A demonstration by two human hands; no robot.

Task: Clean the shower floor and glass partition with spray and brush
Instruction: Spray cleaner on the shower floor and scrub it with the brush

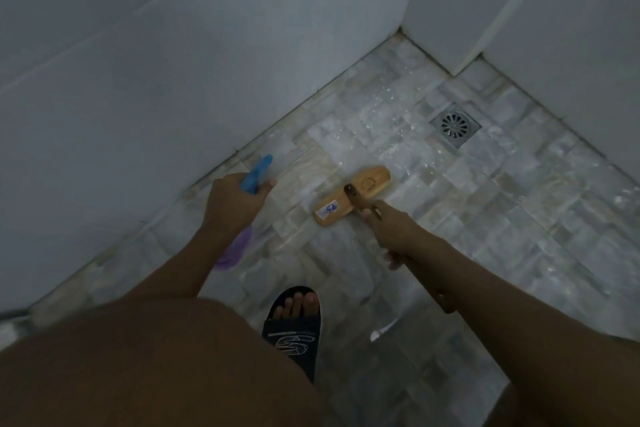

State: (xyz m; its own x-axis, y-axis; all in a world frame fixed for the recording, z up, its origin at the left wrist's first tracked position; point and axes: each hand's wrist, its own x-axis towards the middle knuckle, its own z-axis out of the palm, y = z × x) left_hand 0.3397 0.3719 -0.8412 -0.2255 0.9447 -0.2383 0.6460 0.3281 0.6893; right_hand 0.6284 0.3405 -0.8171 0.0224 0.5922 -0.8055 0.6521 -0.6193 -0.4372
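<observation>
Wooden brush (351, 196) in right grip (389, 227), spray bottle (254, 177) in left (230, 203), drain (455, 125) beyond.

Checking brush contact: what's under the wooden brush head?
The wooden brush head lies flat on the wet tiled floor, its top facing the camera. Pale tiles show all around it. Bristles and the tiles beneath are covered. The right hand holds its handle.

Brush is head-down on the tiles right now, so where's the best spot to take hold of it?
Take the brush by its wooden handle, from the near side, where the right hand grips it. The handle slants up toward the person; the flat head lies on the floor.
</observation>
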